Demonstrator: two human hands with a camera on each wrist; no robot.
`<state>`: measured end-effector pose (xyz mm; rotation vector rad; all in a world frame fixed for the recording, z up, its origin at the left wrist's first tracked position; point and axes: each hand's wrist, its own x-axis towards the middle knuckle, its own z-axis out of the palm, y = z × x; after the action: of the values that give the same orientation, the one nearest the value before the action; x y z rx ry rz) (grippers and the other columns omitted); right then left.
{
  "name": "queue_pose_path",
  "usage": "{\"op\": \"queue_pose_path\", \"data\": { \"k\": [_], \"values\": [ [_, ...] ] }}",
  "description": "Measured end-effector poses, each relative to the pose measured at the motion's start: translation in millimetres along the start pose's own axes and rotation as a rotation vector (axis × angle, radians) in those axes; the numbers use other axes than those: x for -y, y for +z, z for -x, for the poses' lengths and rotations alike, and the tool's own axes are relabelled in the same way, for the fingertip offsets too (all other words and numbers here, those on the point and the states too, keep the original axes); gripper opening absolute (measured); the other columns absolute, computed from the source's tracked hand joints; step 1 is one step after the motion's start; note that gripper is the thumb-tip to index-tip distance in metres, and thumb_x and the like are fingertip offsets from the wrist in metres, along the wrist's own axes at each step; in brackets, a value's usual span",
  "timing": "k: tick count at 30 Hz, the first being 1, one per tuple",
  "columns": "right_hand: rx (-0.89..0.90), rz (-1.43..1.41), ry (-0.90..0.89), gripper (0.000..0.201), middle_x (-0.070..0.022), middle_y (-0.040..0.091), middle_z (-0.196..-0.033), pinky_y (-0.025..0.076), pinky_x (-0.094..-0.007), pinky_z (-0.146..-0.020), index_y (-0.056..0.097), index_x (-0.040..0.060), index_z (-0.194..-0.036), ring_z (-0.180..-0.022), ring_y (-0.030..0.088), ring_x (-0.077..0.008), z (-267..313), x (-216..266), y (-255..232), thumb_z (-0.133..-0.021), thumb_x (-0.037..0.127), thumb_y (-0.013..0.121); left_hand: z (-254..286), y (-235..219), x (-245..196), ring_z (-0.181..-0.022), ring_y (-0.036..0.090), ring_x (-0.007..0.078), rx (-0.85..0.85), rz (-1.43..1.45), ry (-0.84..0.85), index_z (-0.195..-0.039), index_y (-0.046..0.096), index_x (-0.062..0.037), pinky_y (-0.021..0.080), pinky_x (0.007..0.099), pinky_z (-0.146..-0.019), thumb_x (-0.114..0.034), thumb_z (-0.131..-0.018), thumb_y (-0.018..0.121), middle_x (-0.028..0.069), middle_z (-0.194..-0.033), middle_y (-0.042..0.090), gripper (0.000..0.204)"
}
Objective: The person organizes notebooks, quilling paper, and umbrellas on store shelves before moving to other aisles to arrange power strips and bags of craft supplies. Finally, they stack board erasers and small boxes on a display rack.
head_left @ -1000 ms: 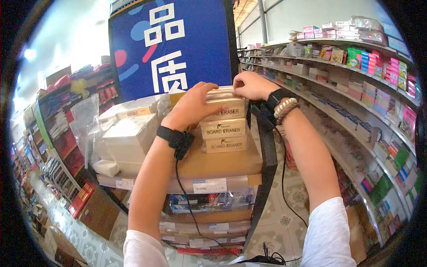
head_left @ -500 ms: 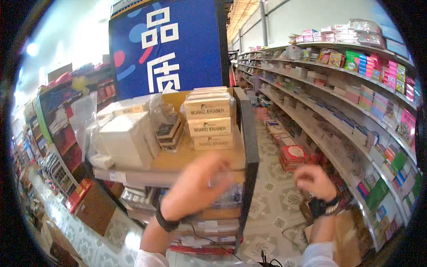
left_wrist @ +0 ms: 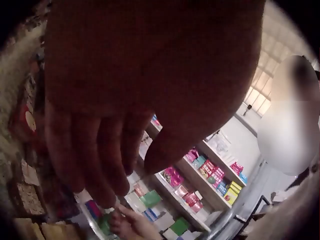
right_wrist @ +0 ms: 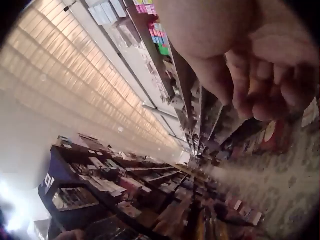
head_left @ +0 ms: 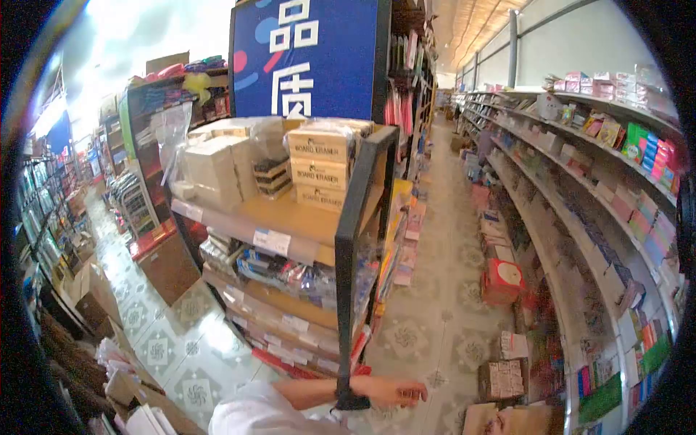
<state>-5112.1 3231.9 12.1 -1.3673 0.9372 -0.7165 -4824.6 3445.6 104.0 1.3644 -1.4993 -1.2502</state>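
Observation:
My left hand (head_left: 395, 391) hangs low over the aisle floor in the head view, below the rack's front corner post. Its fingers, long and slightly bent in the left wrist view, hold nothing. In the right wrist view my right hand (right_wrist: 270, 65) has loosely curled fingers with nothing in them, above the shelving and floor. The left wrist view also catches the right hand (left_wrist: 131, 225) beyond the left fingertips. Boxes labelled BOARD ERASER (head_left: 317, 175) stand stacked on the rack's top shelf (head_left: 283, 208), away from both hands. Dark-and-tan striped blocks (head_left: 272, 177) sit left of them.
White boxes (head_left: 214, 170) in plastic wrap fill the top shelf's left side. The rack's black frame (head_left: 350, 268) juts up at its near right corner. Long stocked shelves (head_left: 580, 239) line the right, with a red package (head_left: 502, 281) and cartons (head_left: 502, 378) on the aisle floor.
Both hands have left the eraser boxes and dropped down toward the lower right. The head view has turned right, so the rack now stands further left and more aisle shows.

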Motion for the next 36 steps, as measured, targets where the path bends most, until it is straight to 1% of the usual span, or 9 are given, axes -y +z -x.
{"op": "queue_pose_path", "data": {
  "k": [6,9,10,11,14,18,23,25,36],
  "values": [
    [-0.070,0.016,0.031,0.025,-0.0067,0.054,-0.095,0.042,-0.0314,-0.078,0.057,0.0066,-0.105,-0.088,0.051,-0.0175,6,-42,-55,-0.089,0.024,0.051,62,-65,-81,-0.093,0.053,0.0137,-0.043,0.130,0.008,-0.108,0.053,0.0002,0.043,0.0304,-0.083,-0.022,-0.089,0.054,0.0072,-0.101,0.059,0.029],
    [-0.097,0.020,0.043,0.024,-0.0069,0.055,-0.094,0.042,-0.0314,-0.079,0.057,0.0063,-0.103,-0.087,0.051,-0.0182,9,-51,-78,-0.089,0.024,0.051,151,-110,-153,-0.078,0.058,0.0150,-0.758,-0.519,0.113,-0.099,0.057,0.0003,0.047,0.0278,-0.073,-0.016,-0.083,0.057,0.0071,-0.085,0.061,0.022],
    [-0.086,0.015,0.050,0.024,-0.0069,0.055,-0.094,0.042,-0.0314,-0.079,0.057,0.0063,-0.103,-0.087,0.051,-0.0182,7,-47,-82,-0.089,0.024,0.051,171,-115,-160,-0.071,0.056,0.0111,-1.094,-0.204,0.033,-0.094,0.058,-0.0033,0.045,0.0244,-0.067,-0.018,-0.086,0.051,0.0025,-0.080,0.060,0.018],
    [-0.021,0.381,-0.263,0.023,-0.0074,0.055,-0.093,0.042,-0.0317,-0.079,0.058,0.0060,-0.102,-0.086,0.051,-0.0195,3,-29,-80,-0.088,0.024,0.051,192,-137,-162,-0.069,0.056,0.0114,-1.353,-0.340,0.033,-0.094,0.059,-0.0042,0.045,0.0247,-0.064,-0.017,-0.084,0.051,0.0016,-0.077,0.060,0.018],
    [-0.096,0.846,-0.574,0.022,-0.0086,0.056,-0.092,0.043,-0.0327,-0.078,0.058,0.0049,-0.100,-0.086,0.052,-0.0228,15,52,-40,-0.085,0.021,0.054,237,-193,-166,-0.069,0.058,0.0147,-1.724,-0.201,0.088,-0.096,0.057,-0.0029,0.047,0.0267,-0.063,-0.018,-0.081,0.052,0.0055,-0.078,0.061,0.021],
    [0.076,-0.003,-0.160,0.025,-0.0098,0.057,-0.096,0.043,-0.0338,-0.079,0.057,0.0054,-0.102,-0.089,0.054,-0.0203,-47,33,-40,-0.086,0.025,0.055,280,-299,-136,-0.079,0.062,0.0286,-1.969,-0.734,-0.294,-0.097,0.055,0.0014,0.049,0.0346,-0.071,-0.027,-0.076,0.057,0.0181,-0.087,0.063,0.035],
    [0.168,-0.054,-0.293,0.030,-0.0103,0.054,-0.099,0.043,-0.0352,-0.079,0.054,0.0077,-0.108,-0.087,0.054,-0.0164,-10,119,48,-0.086,0.028,0.057,255,-314,-160,-0.091,0.059,0.0361,-1.878,-0.993,-0.532,-0.093,0.056,0.0046,0.047,0.0404,-0.080,-0.034,-0.072,0.063,0.0237,-0.094,0.061,0.045],
    [0.374,-0.095,-0.323,0.018,-0.0018,0.051,-0.069,0.039,-0.0229,-0.048,0.050,0.0035,-0.099,-0.056,0.050,-0.0102,-8,130,86,-0.083,0.012,0.054,247,-317,-163,-0.092,0.059,0.0363,-1.817,-0.950,-0.518,-0.092,0.056,0.0050,0.046,0.0413,-0.081,-0.036,-0.071,0.064,0.0239,-0.095,0.061,0.046],
    [0.731,0.021,-0.436,0.019,-0.0047,0.054,-0.073,0.042,-0.0234,-0.055,0.051,0.0003,-0.099,-0.061,0.052,-0.0113,71,205,251,-0.081,0.007,0.054,261,-335,-177,-0.082,0.062,0.0357,-1.553,-1.083,-0.495,-0.082,0.063,0.0078,0.050,0.0394,-0.073,-0.041,-0.068,0.064,0.0249,-0.086,0.062,0.050]
  ]
}}
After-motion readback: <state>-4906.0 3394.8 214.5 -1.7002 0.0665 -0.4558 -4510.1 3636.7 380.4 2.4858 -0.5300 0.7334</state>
